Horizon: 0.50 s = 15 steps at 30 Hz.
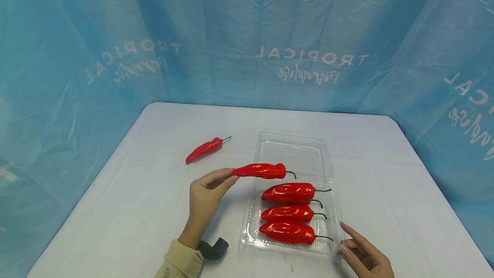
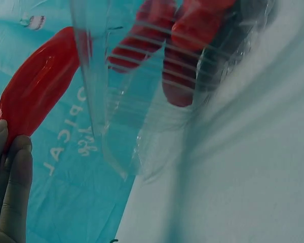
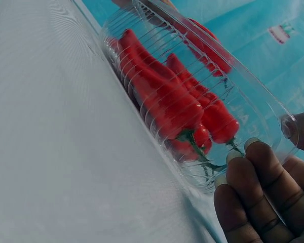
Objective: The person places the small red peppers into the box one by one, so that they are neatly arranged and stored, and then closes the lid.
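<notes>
My left hand (image 1: 206, 196) pinches a red chili pepper (image 1: 260, 170) by its pointed tip, with thumb and fingers. The pepper lies level over the back of an open clear plastic clamshell box (image 1: 251, 235), its stem pointing right. Inside the box, several red chili peppers (image 1: 287, 233) lie side by side, stems to the right; one is mostly hidden under the rearmost. At the box's front right corner, my right hand (image 1: 366, 256) holds the rim, thumb at the edge and fingertips (image 3: 235, 162) against the end wall.
Another red chili pepper (image 1: 204, 149) lies on the white table (image 1: 135, 209), back left of the box. The box's lid (image 1: 291, 153) is folded back flat behind it. Blue printed curtains (image 1: 231, 20) hang around the table's back and sides.
</notes>
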{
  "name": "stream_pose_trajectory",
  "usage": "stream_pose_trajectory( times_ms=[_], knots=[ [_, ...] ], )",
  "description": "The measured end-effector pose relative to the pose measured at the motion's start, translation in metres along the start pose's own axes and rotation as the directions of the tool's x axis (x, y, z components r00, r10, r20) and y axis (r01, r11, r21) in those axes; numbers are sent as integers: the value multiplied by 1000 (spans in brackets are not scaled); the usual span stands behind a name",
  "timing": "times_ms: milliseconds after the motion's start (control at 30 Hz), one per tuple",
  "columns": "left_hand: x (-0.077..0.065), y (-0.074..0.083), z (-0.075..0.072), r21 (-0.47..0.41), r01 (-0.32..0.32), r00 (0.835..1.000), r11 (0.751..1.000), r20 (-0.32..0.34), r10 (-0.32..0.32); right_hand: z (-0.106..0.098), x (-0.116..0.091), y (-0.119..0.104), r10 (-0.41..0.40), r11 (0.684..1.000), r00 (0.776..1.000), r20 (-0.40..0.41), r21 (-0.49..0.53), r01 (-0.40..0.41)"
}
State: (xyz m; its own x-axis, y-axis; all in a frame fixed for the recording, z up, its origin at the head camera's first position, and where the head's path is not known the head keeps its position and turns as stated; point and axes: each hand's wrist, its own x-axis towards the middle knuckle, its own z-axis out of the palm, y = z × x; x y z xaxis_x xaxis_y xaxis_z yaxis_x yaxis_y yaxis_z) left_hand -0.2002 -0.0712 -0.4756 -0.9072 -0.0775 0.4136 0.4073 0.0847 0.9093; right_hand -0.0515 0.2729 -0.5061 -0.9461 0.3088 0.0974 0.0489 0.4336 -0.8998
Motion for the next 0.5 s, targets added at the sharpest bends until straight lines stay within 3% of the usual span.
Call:
stream_pose_trajectory(
  times_ms=[300,500],
  knots=[
    [-9,6,17,-51,-16,999,999,42,18,0,1,0,17,1000,1000,-3,-16,-17],
    [-15,6,29,-103,-53,992,993,111,65,0,1,1,2,1000,1000,-5,-24,-2]
  ],
)
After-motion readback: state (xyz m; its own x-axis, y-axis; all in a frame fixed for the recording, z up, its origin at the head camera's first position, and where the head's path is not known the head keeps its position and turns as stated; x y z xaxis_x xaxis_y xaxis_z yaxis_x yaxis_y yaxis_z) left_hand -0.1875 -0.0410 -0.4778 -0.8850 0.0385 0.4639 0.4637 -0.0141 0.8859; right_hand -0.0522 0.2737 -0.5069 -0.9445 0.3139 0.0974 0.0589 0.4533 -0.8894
